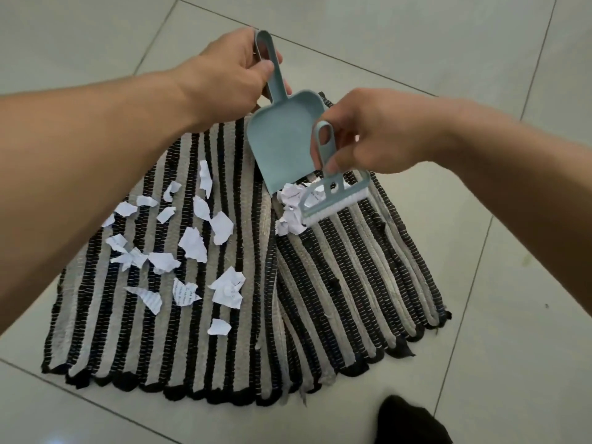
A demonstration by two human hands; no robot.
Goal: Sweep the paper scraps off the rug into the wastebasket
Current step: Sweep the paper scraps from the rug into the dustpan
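A black-and-grey striped woven rug (pixel 336 299) lies on the floor. Several torn white paper scraps (pixel 192 248) are scattered over its left half. My left hand (pixel 234 68) grips the handle of a small light-blue dustpan (pixel 282 139), whose lip rests on the rug near the far middle. My right hand (pixel 368 133) holds a light-blue hand brush (pixel 333 193) by its looped handle. The white bristles press against a small pile of crumpled scraps (pixel 290 209) just in front of the dustpan's lip. No wastebasket is in view.
Pale glossy floor tiles (pixel 480 363) surround the rug on all sides. A dark sock-covered foot (pixel 410 421) shows at the bottom right edge, just off the rug's near fringe.
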